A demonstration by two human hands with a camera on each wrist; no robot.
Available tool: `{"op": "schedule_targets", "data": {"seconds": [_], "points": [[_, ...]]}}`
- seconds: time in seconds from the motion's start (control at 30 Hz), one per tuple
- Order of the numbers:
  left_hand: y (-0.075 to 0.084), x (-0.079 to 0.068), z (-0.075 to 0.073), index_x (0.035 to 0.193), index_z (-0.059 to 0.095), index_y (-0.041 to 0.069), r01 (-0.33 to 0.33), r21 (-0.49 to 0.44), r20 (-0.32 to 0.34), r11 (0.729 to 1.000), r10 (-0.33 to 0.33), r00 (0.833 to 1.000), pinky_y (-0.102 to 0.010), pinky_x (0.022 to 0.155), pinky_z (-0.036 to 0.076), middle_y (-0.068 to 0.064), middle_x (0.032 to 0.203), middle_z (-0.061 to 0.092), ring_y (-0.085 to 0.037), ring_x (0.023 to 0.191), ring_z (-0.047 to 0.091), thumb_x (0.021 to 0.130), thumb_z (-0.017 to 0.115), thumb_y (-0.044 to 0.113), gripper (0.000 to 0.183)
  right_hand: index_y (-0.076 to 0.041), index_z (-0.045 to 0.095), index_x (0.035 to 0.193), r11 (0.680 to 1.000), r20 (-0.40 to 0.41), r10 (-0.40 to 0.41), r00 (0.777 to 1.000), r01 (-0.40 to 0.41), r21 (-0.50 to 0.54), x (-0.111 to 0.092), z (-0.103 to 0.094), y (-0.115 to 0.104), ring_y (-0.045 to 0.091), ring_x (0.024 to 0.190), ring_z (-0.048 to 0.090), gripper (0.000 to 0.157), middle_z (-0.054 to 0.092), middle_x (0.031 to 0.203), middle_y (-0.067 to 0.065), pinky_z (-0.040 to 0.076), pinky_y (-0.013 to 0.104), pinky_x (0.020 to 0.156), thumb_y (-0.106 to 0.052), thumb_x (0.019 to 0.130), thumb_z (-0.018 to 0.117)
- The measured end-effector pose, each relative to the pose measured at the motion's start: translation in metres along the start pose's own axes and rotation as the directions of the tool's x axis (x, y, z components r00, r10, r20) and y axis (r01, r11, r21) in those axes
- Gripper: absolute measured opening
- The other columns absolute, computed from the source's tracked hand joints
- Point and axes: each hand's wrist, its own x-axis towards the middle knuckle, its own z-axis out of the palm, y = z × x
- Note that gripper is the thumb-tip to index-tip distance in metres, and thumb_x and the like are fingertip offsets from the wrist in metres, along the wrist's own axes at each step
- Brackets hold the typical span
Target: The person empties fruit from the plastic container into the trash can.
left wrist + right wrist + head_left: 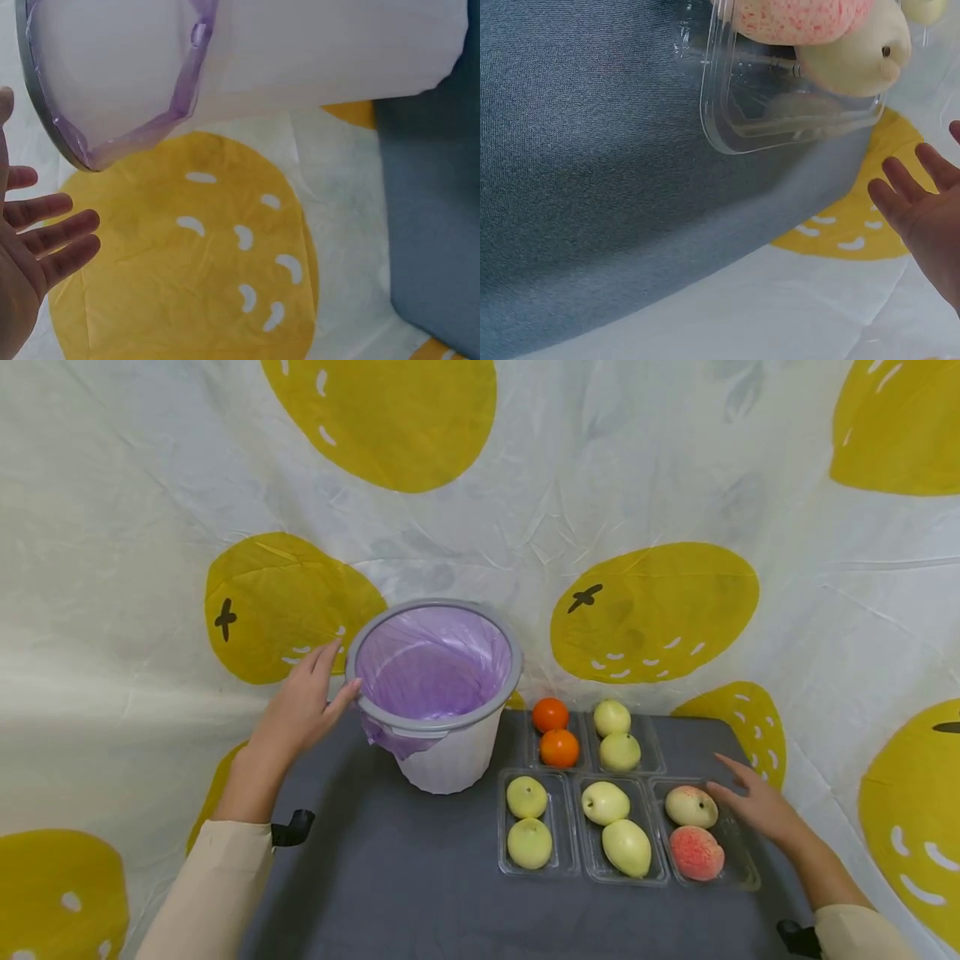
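Note:
My left hand (303, 706) is beside a white bin (450, 764) with a grey rim and a purple liner bag (435, 668). Its fingers are spread; the thumb is close to the rim, and I cannot tell if they touch. In the left wrist view the fingers (64, 232) hold nothing. On the right, my right hand (761, 806) hovers with extended fingers by a clear plastic tray (738, 864). That tray holds a pale peach (690, 807) and a redder peach (697, 852). The right wrist view shows this hand (930, 217) apart from the tray.
Left of the peaches, one tray holds two pale yellow pear-like fruits (627, 848) and another two round yellow-green fruits (529, 843). Behind are trays with two orange fruits (558, 749) and two pale green fruits (619, 752). A lemon-print cloth (525, 527) surrounds the grey table (390, 893).

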Motion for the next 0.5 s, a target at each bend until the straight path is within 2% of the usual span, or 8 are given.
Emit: {"op": "schedule_targets", "data": {"seconds": [0.23, 0.37, 0.43, 0.5], "points": [[-0.001, 0.017, -0.002, 0.164, 0.022, 0.003, 0.032, -0.02, 0.082, 0.999, -0.03, 0.996, -0.066, 0.117, 0.033, -0.03, 0.158, 0.037, -0.049, 0.145, 0.037, 0.105, 0.059, 0.039, 0.078, 0.014, 0.011, 0.159, 0.997, 0.049, 0.055, 0.997, -0.057, 0.048, -0.006, -0.004, 0.012, 0.068, 0.13, 0.039, 0.085, 0.027, 0.151, 0.048, 0.046, 0.073, 0.093, -0.039, 0.108, 0.052], [-0.002, 0.024, -0.004, 0.164, 0.022, 0.002, 0.04, -0.022, 0.137, 0.999, -0.037, 0.99, -0.067, 0.117, 0.032, -0.03, 0.16, 0.034, -0.049, 0.146, 0.035, 0.106, 0.055, 0.042, 0.078, 0.021, 0.014, 0.154, 0.996, 0.06, 0.08, 0.995, -0.082, 0.031, -0.009, -0.006, 0.019, 0.067, 0.13, 0.04, 0.084, 0.034, 0.148, 0.049, 0.048, 0.069, 0.095, -0.037, 0.107, 0.053], [-0.002, 0.027, -0.005, 0.163, 0.022, 0.001, 0.043, -0.018, 0.16, 0.999, -0.039, 0.986, -0.067, 0.117, 0.031, -0.03, 0.16, 0.034, -0.049, 0.146, 0.035, 0.106, 0.054, 0.044, 0.078, 0.025, 0.017, 0.151, 0.994, 0.09, 0.087, 0.992, -0.093, 0.055, -0.009, -0.007, 0.022, 0.064, 0.129, 0.045, 0.082, 0.038, 0.145, 0.049, 0.053, 0.063, 0.094, -0.035, 0.108, 0.053], [-0.001, 0.03, -0.006, 0.163, 0.023, 0.001, 0.045, -0.006, 0.175, 0.999, -0.044, 0.984, -0.067, 0.117, 0.031, -0.03, 0.16, 0.034, -0.049, 0.146, 0.035, 0.106, 0.052, 0.046, 0.078, 0.025, 0.017, 0.151, 0.987, 0.155, 0.105, 0.982, -0.122, 0.105, -0.01, -0.008, 0.027, 0.059, 0.126, 0.053, 0.079, 0.042, 0.144, 0.047, 0.056, 0.056, 0.093, -0.034, 0.109, 0.05]]}}
